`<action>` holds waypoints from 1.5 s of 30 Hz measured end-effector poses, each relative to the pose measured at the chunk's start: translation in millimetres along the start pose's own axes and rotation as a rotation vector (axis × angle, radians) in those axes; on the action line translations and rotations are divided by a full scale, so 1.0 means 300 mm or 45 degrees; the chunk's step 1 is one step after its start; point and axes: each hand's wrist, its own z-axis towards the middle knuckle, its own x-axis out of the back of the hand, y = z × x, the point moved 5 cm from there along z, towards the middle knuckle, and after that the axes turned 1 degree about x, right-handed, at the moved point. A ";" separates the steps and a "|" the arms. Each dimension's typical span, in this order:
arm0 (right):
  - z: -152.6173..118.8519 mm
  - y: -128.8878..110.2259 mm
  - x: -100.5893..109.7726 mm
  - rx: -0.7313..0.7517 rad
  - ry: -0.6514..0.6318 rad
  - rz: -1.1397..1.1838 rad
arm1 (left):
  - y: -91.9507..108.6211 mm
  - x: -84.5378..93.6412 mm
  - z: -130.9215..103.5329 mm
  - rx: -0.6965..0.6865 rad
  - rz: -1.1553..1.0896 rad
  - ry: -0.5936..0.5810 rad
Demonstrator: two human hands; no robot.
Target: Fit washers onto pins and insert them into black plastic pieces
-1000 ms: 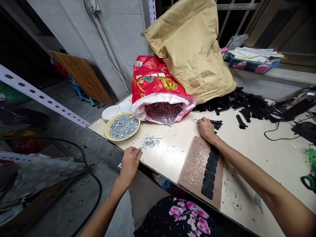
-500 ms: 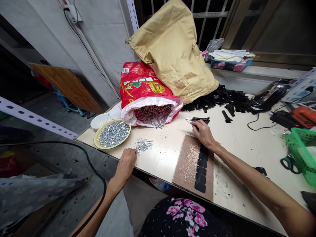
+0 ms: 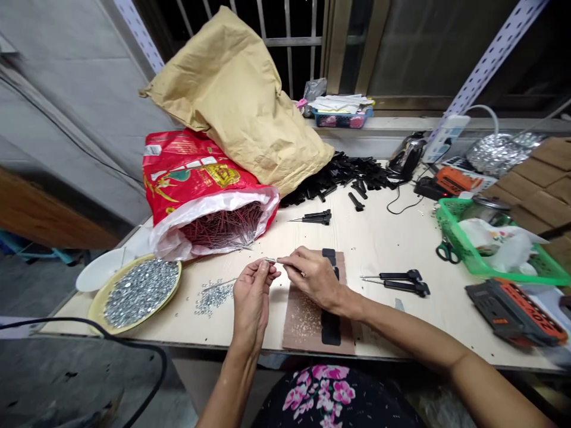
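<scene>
My left hand (image 3: 255, 291) pinches a small silver metal piece (image 3: 270, 260) between thumb and fingertips. Facing it, my right hand (image 3: 312, 279) has its fingers closed close to that piece; what they hold is too small to make out. Under my right hand lies a brown board (image 3: 307, 333) with a row of black rounded pads (image 3: 331, 329). Left of my left hand is a small heap of washer-like metal bits (image 3: 213, 299). Black-handled pieces with thin metal shafts (image 3: 316, 217) lie beyond the hands, and a similar pair (image 3: 404, 282) lies to the right.
A yellow bowl of silver washers (image 3: 140, 291) stands left, beside a white dish (image 3: 96, 273). Behind, a red bag (image 3: 191, 172) spills long reddish nail-like rods. A paper sack (image 3: 241, 101), black parts (image 3: 343, 175), scissors (image 3: 447, 252), a green basket (image 3: 491, 270) and a black-orange battery (image 3: 517, 312) surround the work.
My left hand has left the washer heap and come up rightward. My right hand has drawn back from the black-handled pieces, and both hands now meet above the board. The view has turned right.
</scene>
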 end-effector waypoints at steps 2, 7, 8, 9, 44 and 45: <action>-0.012 0.019 0.019 -0.035 0.022 -0.059 | -0.016 -0.026 -0.001 -0.001 -0.025 -0.012; -0.042 0.051 0.047 -0.084 0.011 -0.134 | -0.039 -0.045 0.007 0.037 -0.026 -0.002; -0.046 0.054 0.049 -0.085 0.007 -0.144 | -0.042 -0.048 0.008 0.044 -0.020 -0.003; -0.049 0.056 0.049 -0.086 0.003 -0.155 | -0.045 -0.052 0.010 0.047 -0.013 -0.007; -0.094 0.102 0.073 -0.119 0.018 -0.442 | -0.103 -0.079 0.027 0.036 0.317 -0.199; -0.094 0.103 0.073 -0.128 0.006 -0.423 | -0.106 -0.080 0.028 0.043 0.312 -0.202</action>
